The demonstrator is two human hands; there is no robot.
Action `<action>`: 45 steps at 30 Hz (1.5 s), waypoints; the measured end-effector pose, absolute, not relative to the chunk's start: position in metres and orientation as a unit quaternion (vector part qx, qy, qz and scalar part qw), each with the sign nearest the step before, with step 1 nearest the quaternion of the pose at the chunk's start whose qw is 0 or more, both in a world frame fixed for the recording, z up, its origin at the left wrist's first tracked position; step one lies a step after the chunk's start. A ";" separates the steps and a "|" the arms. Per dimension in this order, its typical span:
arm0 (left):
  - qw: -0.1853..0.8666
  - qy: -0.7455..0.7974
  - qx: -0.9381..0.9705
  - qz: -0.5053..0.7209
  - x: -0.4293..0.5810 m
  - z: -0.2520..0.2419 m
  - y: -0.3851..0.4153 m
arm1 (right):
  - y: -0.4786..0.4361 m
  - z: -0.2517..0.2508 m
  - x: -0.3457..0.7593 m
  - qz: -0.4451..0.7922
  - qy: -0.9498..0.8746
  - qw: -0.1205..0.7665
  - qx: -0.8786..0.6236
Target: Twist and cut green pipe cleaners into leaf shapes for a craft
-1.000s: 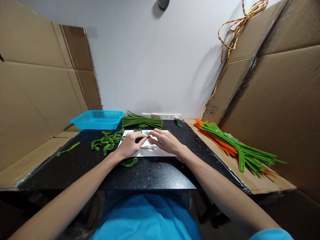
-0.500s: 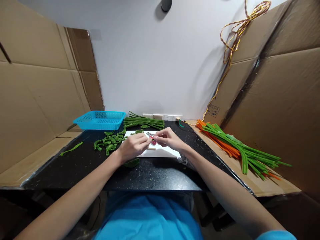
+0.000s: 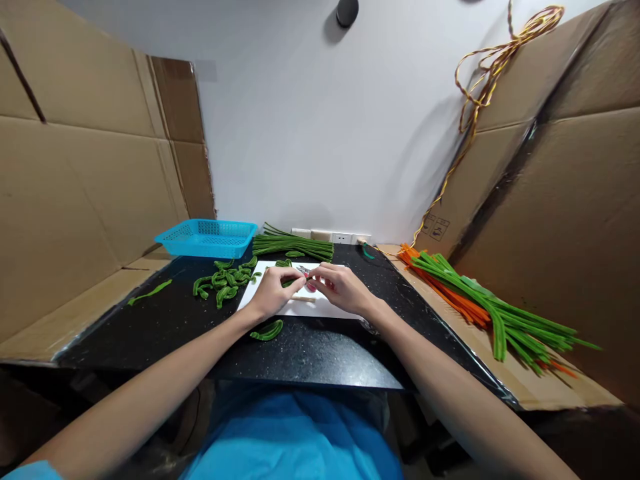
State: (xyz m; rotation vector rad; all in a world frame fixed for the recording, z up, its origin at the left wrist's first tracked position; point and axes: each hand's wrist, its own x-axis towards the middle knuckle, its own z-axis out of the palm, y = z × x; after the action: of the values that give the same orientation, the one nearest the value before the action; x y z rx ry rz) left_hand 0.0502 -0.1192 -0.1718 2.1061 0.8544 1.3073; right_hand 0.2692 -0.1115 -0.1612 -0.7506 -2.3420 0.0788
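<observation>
My left hand (image 3: 273, 293) pinches a short green pipe-cleaner piece (image 3: 289, 283) over a white sheet (image 3: 325, 308) on the black table. My right hand (image 3: 341, 287) grips small red-handled pliers (image 3: 307, 279), whose metal tips sit at the green piece, right beside my left fingertips. A thin wooden stick (image 3: 303, 299) lies on the sheet under my hands. One bent green piece (image 3: 267, 331) lies near my left wrist on the table.
A pile of bent green pieces (image 3: 223, 280) lies left of the sheet, a blue basket (image 3: 207, 237) behind it. Straight green stems (image 3: 293, 244) lie at the back. Green and orange stems (image 3: 480, 300) rest on cardboard at right. A single green strip (image 3: 149, 292) lies far left.
My right hand picked up the red-handled pliers and brought them to the green piece in my left hand. The view shifted slightly left and down.
</observation>
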 end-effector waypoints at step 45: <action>0.509 0.297 0.670 0.451 0.066 -0.185 -0.084 | -0.086 -0.178 0.273 0.199 -0.804 0.423 -0.367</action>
State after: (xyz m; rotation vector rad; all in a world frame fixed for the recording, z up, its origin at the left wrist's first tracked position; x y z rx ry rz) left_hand 0.0660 -0.0839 -0.1849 1.6138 0.7161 1.0854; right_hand 0.2727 -0.0857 -0.1780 -0.9178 -2.0134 0.4980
